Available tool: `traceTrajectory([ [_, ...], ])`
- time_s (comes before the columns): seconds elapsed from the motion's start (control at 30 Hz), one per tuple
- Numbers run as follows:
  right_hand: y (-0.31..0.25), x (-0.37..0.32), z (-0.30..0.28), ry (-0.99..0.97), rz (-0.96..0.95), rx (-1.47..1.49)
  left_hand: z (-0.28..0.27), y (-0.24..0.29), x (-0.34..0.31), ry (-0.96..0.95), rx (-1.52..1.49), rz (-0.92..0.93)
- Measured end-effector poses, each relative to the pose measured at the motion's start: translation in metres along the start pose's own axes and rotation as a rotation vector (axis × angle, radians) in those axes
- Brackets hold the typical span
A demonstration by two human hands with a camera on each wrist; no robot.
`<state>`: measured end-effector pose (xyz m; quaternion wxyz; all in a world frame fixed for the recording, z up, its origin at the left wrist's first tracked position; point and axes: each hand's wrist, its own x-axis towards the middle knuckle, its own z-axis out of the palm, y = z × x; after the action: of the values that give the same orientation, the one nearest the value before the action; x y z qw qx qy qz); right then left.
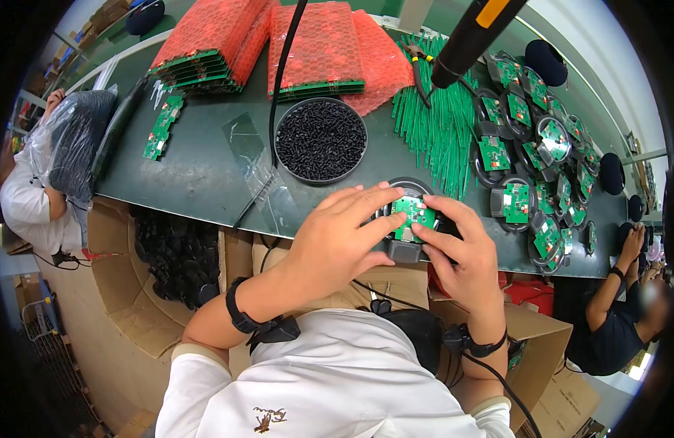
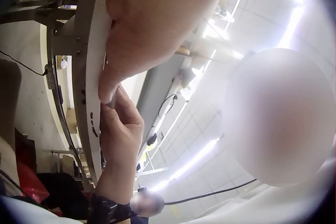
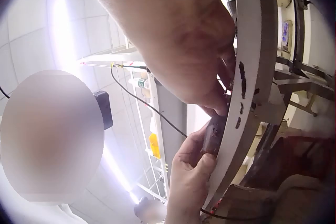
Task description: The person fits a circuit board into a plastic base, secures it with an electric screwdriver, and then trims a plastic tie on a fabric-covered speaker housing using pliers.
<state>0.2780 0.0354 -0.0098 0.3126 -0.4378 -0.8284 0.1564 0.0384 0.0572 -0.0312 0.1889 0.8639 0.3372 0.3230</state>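
My left hand [image 1: 345, 230] and right hand [image 1: 464, 252] pinch case [image 1: 405, 253] either side, board [image 1: 417, 210] up, near tub's [image 1: 321, 182] right front.

Two working hands [image 1: 340, 237], one held board [image 1: 412, 206], one round tray [image 1: 365, 144]

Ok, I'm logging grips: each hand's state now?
Left hand: closed, holding the black housing with the green board.
Right hand: closed, holding the same housing.

Round black housing [image 1: 405, 252] partly hidden by green board [image 1: 415, 216] and fingers [image 1: 379, 229]
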Motion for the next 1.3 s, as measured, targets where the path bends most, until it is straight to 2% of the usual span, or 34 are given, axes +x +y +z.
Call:
traceTrajectory([
  [0.13, -0.01, 0.006, -0.003, 0.061, 0.045, 0.059, -0.001, 0.004, 0.004, 0.069, -0.031, -0.044],
  [0.17, -0.008, 0.005, 0.001, 0.064, 0.044, 0.058, -0.004, 0.005, 0.007, 0.093, -0.087, -0.061],
  [0.23, -0.002, 0.005, 0.011, 0.19, 0.068, 0.152, -0.007, 0.007, 0.01, 0.116, -0.142, -0.074],
  [0.3, -0.008, 0.01, 0.013, 0.205, 0.117, 0.193, -0.006, 0.01, 0.014, 0.147, -0.295, -0.122],
  [0.6, -0.01, 0.016, 0.025, 0.287, 0.13, 0.282, 0.008, 0.007, 0.019, 0.317, -0.244, -0.09],
  [0.93, -0.008, 0.016, 0.026, 0.297, 0.115, 0.294, 0.002, 0.019, 0.022, 0.251, -0.153, -0.149],
  [1.3, -0.007, 0.012, 0.029, 0.311, 0.17, 0.362, 0.003, 0.017, 0.023, 0.279, -0.272, -0.186],
])
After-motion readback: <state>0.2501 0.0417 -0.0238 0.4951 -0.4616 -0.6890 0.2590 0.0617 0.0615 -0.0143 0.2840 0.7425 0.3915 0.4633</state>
